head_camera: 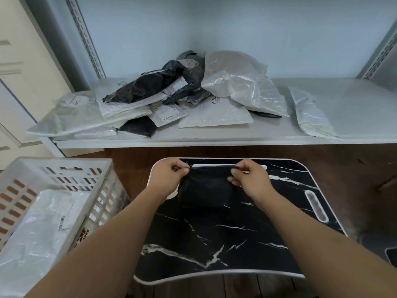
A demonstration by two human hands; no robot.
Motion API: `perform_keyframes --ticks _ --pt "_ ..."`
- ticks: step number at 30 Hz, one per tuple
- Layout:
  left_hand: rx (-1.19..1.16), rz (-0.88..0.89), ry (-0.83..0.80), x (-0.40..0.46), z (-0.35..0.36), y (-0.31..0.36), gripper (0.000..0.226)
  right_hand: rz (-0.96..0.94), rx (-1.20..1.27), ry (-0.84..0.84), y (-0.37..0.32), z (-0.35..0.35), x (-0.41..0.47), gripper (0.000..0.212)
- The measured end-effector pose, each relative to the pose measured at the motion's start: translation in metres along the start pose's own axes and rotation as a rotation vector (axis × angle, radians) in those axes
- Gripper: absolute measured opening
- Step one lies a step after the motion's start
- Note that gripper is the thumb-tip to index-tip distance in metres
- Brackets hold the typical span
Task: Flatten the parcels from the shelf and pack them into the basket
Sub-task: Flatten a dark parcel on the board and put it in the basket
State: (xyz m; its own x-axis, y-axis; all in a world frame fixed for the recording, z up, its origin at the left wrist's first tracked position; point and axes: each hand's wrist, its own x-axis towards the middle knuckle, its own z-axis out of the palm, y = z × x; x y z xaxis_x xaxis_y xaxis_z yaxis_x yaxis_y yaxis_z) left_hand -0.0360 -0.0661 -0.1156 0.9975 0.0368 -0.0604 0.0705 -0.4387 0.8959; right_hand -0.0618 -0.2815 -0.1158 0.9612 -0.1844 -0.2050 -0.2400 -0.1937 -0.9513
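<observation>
A small black parcel (204, 190) lies on the far part of a black marble-patterned lap table (214, 244). My left hand (167, 177) pinches its top left corner and my right hand (249, 179) pinches its top right corner, the top edge stretched between them. A white slatted basket (64, 168) stands at the left and holds a flat white parcel (36, 233) with a barcode label. On the white shelf (354, 108) behind the table lies a heap of several parcels (182, 93), white, grey and black.
One more white parcel (309, 112) lies apart on the right of the shelf. A cream door (19, 72) is at the far left. Brown wooden floor (354, 168) shows around the table, and a metal shelf upright (86, 35) rises at the back left.
</observation>
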Motion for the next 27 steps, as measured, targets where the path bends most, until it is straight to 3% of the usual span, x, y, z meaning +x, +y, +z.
perform_keyframes --ticks 2,4,6,8,9,10,11,13,15,16,19,22,27 --pt "-0.037 0.035 0.043 -0.005 -0.001 0.002 0.024 -0.043 0.013 -0.013 0.001 0.001 0.001 0.017" --pt "-0.021 0.049 -0.014 -0.013 -0.005 -0.006 0.02 -0.04 -0.059 -0.041 0.009 -0.004 -0.003 0.013" --pt "0.195 0.03 -0.232 -0.021 -0.007 -0.024 0.016 0.07 -0.157 -0.176 0.028 -0.011 -0.009 0.014" --pt "0.329 -0.118 -0.577 -0.033 -0.005 -0.044 0.003 0.245 -0.344 -0.402 0.048 -0.016 -0.019 0.019" --pt "0.339 -0.213 -0.704 -0.038 -0.003 -0.05 0.009 0.294 -0.499 -0.477 0.058 -0.018 -0.021 0.022" --pt "0.354 -0.27 -0.741 -0.041 0.002 -0.059 0.009 0.301 -0.638 -0.495 0.068 -0.017 -0.022 0.024" --pt "0.384 -0.276 -0.698 -0.041 0.007 -0.065 0.004 0.273 -0.741 -0.451 0.076 -0.015 -0.02 0.023" --pt "0.482 -0.204 -0.449 -0.037 0.015 -0.072 0.008 0.159 -0.85 -0.274 0.085 -0.008 -0.015 0.015" --pt "0.595 -0.115 -0.215 -0.033 0.024 -0.076 0.01 0.017 -0.927 -0.131 0.088 0.005 -0.013 0.026" --pt "0.662 -0.07 -0.158 -0.031 0.029 -0.077 0.023 -0.047 -0.952 -0.113 0.089 0.012 -0.013 0.035" --pt "0.816 -0.014 -0.192 -0.027 0.045 -0.083 0.05 -0.161 -1.042 -0.173 0.092 0.039 -0.006 0.057" --pt "0.889 0.057 -0.26 -0.028 0.067 -0.093 0.054 -0.252 -1.141 -0.258 0.104 0.065 -0.003 0.084" --pt "0.903 0.143 -0.256 -0.033 0.091 -0.12 0.071 -0.317 -1.199 -0.151 0.135 0.076 -0.004 0.061"
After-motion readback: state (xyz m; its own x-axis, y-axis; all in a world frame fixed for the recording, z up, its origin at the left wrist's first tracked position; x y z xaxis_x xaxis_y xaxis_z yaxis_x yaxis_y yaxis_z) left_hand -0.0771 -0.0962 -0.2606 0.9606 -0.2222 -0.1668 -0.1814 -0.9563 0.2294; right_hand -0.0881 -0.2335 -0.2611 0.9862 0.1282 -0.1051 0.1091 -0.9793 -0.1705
